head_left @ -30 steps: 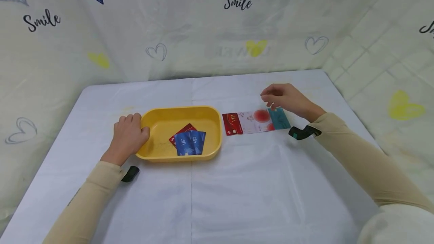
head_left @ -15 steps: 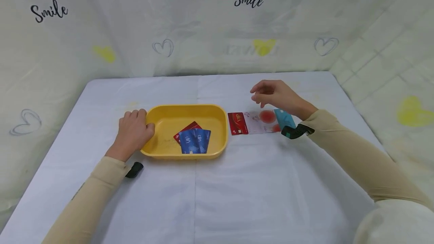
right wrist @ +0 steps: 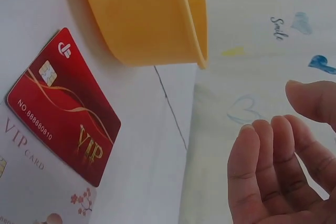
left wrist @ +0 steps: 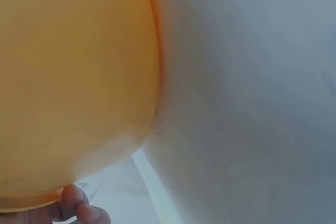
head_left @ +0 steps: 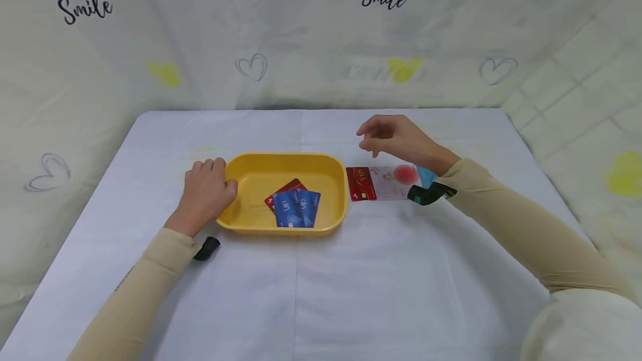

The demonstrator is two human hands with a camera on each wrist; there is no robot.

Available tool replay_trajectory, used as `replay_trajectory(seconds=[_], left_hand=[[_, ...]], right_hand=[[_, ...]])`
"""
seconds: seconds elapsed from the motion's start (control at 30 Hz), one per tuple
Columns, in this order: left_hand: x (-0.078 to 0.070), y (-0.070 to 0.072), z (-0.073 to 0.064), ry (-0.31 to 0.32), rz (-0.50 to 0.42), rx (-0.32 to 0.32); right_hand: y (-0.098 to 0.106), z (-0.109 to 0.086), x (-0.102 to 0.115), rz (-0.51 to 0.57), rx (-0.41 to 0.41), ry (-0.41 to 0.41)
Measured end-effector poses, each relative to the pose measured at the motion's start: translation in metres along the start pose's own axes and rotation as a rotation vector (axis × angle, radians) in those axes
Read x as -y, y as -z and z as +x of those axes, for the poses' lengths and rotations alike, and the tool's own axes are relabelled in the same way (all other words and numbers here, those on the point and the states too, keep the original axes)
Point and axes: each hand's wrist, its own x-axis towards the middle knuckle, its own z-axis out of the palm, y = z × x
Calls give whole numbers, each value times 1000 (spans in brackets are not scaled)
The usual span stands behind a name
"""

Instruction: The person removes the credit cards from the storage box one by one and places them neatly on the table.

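Observation:
My left hand [head_left: 207,191] grips the left rim of a yellow plastic tray [head_left: 241,210], and its fingertips [left wrist: 73,195] show at the rim in the left wrist view. Inside the tray lie two blue VIP cards [head_left: 288,210], partly over a red card [head_left: 296,184]. To the tray's right, a red VIP card [right wrist: 68,108], a white card with a red circle [head_left: 386,174] and a blue-teal card [head_left: 426,176] lie in a row on the cloth. Above that row hovers my right hand [head_left: 393,137], fingers loosely bent and holding nothing. Its wrist camera hides part of the row.
A white cloth [head_left: 351,283] with a crease down its middle covers the table. Behind it hangs a pale curtain [head_left: 301,27] printed with hearts and "Smile". Each wrist carries a small black camera, such as the right one [head_left: 426,194].
My right hand has drifted left, closer to the tray, and its wrist now covers more of the blue-teal card. The left hand keeps its grip on the rim. The head view has shifted slightly.

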Motion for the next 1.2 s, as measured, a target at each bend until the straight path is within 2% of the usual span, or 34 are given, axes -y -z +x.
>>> replay_trajectory(seconds=[0.47, 0.87, 1.2], left_hand=[[-2, 0, 3, -2, -14, -5], [1, 1, 2, 14, -14, -1], [2, -1, 4, 17, -15, 6]], right_hand=[[-21, 14, 16, 63, 80, 82], [-46, 28, 29, -17, 140, 111], [-63, 30, 39, 2, 258, 146]])
